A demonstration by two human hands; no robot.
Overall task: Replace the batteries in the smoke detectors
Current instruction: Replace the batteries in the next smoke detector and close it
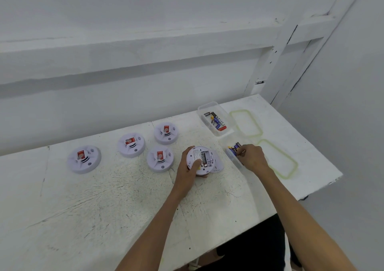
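My left hand [188, 170] grips an upturned white smoke detector [202, 158], tilted, its open battery bay showing one dark battery. Its loose cover [218, 162] lies under and to the right of it. My right hand [252, 157] reaches into a near clear box [233, 156] and its fingers pinch a blue battery [235, 148]. Several other detectors lie face up with red labels: one at far left [83, 159], one [131, 145], one [160, 158] and one [166, 133].
A second clear box [208, 106] at the back holds several mixed batteries. Two green-rimmed lids [246, 123] [278, 158] lie to the right of the boxes. The white table [104, 198] ends close on the right; a white wall stands behind.
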